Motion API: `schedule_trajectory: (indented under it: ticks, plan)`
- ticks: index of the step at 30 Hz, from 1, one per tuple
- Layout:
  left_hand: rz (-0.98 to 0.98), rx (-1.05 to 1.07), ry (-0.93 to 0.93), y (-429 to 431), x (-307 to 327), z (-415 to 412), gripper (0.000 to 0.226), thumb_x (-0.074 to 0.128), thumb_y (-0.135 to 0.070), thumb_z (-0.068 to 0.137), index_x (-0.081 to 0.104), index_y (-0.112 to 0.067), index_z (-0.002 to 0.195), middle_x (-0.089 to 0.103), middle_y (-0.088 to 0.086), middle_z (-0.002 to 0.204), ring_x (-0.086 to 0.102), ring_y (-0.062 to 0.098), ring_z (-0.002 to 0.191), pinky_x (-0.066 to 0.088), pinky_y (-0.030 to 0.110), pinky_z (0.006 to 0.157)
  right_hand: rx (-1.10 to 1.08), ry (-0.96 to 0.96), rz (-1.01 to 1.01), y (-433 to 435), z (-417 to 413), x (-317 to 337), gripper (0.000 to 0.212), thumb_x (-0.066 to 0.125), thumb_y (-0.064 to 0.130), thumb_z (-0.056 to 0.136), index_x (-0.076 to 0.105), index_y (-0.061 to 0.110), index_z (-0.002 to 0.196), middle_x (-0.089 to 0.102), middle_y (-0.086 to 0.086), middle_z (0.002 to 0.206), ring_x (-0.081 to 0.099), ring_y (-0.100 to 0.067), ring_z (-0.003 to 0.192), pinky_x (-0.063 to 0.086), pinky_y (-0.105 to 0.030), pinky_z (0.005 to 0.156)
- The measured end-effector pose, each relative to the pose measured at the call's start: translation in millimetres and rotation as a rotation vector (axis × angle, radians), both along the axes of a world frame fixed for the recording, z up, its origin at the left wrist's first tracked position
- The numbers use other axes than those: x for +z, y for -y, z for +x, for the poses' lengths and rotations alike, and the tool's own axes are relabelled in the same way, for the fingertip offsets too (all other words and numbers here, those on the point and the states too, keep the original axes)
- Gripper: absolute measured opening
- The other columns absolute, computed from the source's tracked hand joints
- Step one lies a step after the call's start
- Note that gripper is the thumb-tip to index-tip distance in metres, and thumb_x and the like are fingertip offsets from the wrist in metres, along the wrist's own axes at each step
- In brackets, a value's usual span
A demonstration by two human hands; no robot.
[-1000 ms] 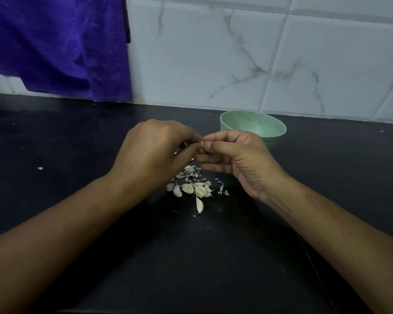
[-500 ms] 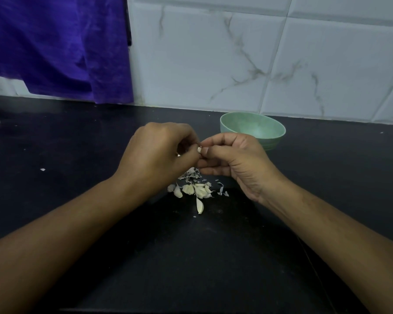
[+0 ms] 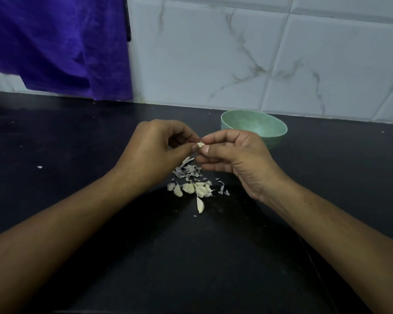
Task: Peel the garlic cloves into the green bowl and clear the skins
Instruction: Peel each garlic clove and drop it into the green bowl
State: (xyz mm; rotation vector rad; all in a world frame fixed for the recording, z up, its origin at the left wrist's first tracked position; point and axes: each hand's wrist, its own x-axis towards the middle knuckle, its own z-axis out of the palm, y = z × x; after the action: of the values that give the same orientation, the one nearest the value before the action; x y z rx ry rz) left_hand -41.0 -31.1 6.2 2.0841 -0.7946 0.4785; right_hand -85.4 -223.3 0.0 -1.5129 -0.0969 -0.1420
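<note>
Pale against the black desk (image 3: 77, 155), a garlic clove (image 3: 200, 145) is pinched in both grips: the left hand (image 3: 159, 150) and right hand (image 3: 234, 159) each close thumb and forefinger on it, above the skins (image 3: 187, 172) and loose cloves (image 3: 194, 189). More of it shows than half a second ago. The green bowl (image 3: 259, 128) stands just beyond the right hand.

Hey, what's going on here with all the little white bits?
A person is peeling garlic. The left hand and the right hand both pinch one garlic clove above the black counter. Below lie loose skins and, nearer the person, a cluster of cloves. The green bowl stands behind the right hand; no cloves show in its visible part.
</note>
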Motion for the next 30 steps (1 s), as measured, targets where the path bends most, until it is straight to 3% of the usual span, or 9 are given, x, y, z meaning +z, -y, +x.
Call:
schedule_trajectory:
  ticks: [5, 9, 16, 24, 27, 30]
  plan:
    - [0.062, 0.042, 0.059, 0.0, -1.1, -1.0, 0.003, 0.081, -0.030, 0.089, 0.080, -0.028, 0.090, 0.073, -0.017, 0.071, 0.070, -0.001, 0.072, 0.058, 0.029, 0.069, -0.029, 0.095, -0.065, -2.2, 1.1, -2.0, 0.017, 0.072, -0.009, 0.088, 0.069, -0.011, 0.104, 0.076, -0.023, 0.087, 0.076, -0.024, 0.073, 0.064, -0.037, 0.072]
    - [0.043, 0.041, 0.039, 0.9, -0.3, -2.2, 0.003, 0.080, -0.028, 0.089, 0.081, -0.028, 0.087, 0.071, -0.018, 0.067, 0.069, -0.002, 0.068, 0.053, 0.018, 0.063, -0.062, 0.175, -0.172, -2.7, 2.1, -2.5, 0.010, 0.074, -0.007, 0.088, 0.072, -0.005, 0.098, 0.076, -0.020, 0.083, 0.076, -0.024, 0.074, 0.064, -0.032, 0.069]
    - [0.051, 0.063, 0.065, 2.8, -0.8, -4.6, 0.006, 0.080, -0.032, 0.086, 0.078, -0.028, 0.082, 0.071, -0.018, 0.068, 0.069, -0.003, 0.068, 0.057, 0.025, 0.064, -0.091, 0.257, -0.238, -6.2, 1.7, -4.6, 0.008, 0.073, -0.010, 0.088, 0.074, -0.005, 0.095, 0.077, -0.017, 0.080, 0.075, -0.020, 0.071, 0.059, -0.023, 0.067]
    - [-0.011, 0.085, 0.011, 6.0, -0.6, -5.5, 0.008, 0.078, -0.021, 0.086, 0.075, -0.024, 0.079, 0.070, -0.016, 0.064, 0.068, 0.000, 0.065, 0.047, 0.011, 0.059, -0.109, 0.252, -0.187, -9.8, 0.8, -2.3, 0.010, 0.073, -0.009, 0.089, 0.074, 0.000, 0.093, 0.076, -0.017, 0.076, 0.076, -0.024, 0.071, 0.061, -0.027, 0.067]
    - [-0.105, 0.023, -0.152, 6.7, -1.6, -2.3, 0.012, 0.075, -0.015, 0.088, 0.075, -0.022, 0.079, 0.072, -0.013, 0.065, 0.068, 0.002, 0.059, 0.054, 0.022, 0.060, -0.095, 0.214, -0.145, -9.8, 1.2, -2.1, 0.009, 0.072, -0.008, 0.090, 0.072, -0.003, 0.098, 0.075, -0.024, 0.080, 0.076, -0.031, 0.077, 0.063, -0.032, 0.068]
    - [-0.126, -0.022, -0.211, 6.9, -3.9, 0.2, 0.007, 0.075, -0.023, 0.087, 0.074, -0.022, 0.080, 0.074, -0.007, 0.067, 0.071, 0.013, 0.062, 0.060, 0.034, 0.063, -0.065, 0.172, -0.095, -8.9, 0.0, -1.7, 0.010, 0.072, -0.006, 0.091, 0.070, -0.007, 0.100, 0.073, -0.030, 0.085, 0.076, -0.032, 0.079, 0.064, -0.038, 0.073]
